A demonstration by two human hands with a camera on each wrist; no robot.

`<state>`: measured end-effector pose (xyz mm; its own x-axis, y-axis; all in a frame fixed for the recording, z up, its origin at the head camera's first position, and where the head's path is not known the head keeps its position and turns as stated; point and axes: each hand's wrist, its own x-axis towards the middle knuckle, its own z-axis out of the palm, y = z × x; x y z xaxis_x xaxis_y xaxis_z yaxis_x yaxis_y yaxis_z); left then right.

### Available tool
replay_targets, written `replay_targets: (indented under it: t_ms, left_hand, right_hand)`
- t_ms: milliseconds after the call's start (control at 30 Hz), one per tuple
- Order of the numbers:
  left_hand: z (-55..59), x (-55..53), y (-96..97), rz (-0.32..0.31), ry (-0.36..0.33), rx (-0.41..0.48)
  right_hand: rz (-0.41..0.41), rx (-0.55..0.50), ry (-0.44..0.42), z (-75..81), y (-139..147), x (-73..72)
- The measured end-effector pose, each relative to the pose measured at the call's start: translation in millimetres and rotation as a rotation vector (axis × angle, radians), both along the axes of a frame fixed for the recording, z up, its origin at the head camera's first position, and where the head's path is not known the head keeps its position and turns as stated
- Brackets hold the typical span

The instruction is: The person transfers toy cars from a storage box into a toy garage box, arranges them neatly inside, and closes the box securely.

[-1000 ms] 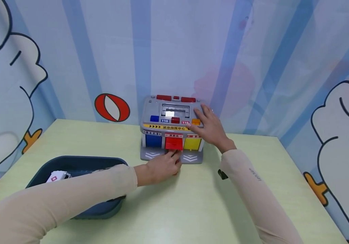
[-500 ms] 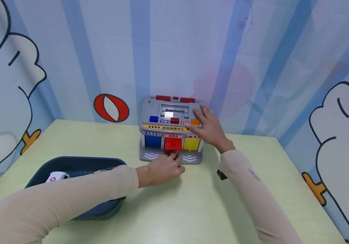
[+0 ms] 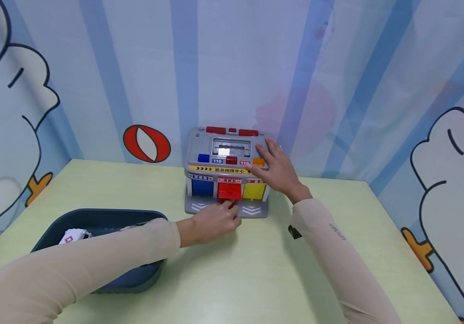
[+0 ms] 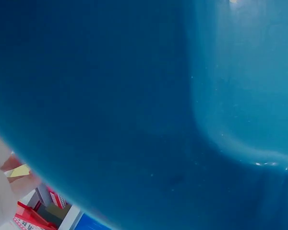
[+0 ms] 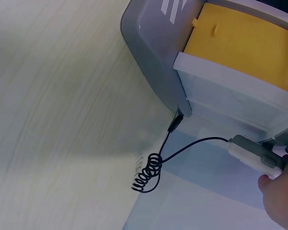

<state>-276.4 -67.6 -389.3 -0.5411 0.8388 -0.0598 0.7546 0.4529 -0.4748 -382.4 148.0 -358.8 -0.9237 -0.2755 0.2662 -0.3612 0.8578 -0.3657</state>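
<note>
A toy rescue garage (image 3: 227,169) with a grey roof stands at the back of the table. Its front has blue, red and yellow doors, and the red door (image 3: 229,191) is swung outward. My left hand (image 3: 214,223) reaches to the opening under that door with its fingertips. Something dark red shows there, mostly hidden by the fingers. In the left wrist view only bits of fingers and the red door (image 4: 33,218) appear at the lower left. My right hand (image 3: 279,172) rests spread on the roof's right end. In the right wrist view the yellow door (image 5: 245,43) is down.
A dark blue bin (image 3: 106,216) stands at the left under my left forearm, with a white toy vehicle (image 3: 74,236) inside. A grey-and-white handset (image 5: 254,155) on a coiled black cord (image 5: 151,170) is at the garage's right side. A patterned curtain (image 3: 232,67) hangs behind.
My left fingers have pushed toward the opening under the red door. The red thing glimpsed beneath them is now mostly out of sight. My right hand stays on the roof.
</note>
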Motion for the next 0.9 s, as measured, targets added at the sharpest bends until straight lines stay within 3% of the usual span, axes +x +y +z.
replay_targets:
  t_ms: [400, 700, 900]
  left_hand:
    - [-1.1, -0.2, 0.6, -0.049, 0.064, -0.011]
    - [-0.5, -1.4, 1.1, -0.11, 0.166, -0.066]
    - [-1.0, -1.3, 1.5, -0.091, 0.162, -0.104]
  right_hand:
    - [0.003, -0.003, 0.005, -0.6, 0.1, -0.7]
    - [-0.004, 0.006, 0.005, -0.2, -1.0, -0.3]
    - [-0.001, 0.0, 0.003, 0.6, -0.6, 0.5]
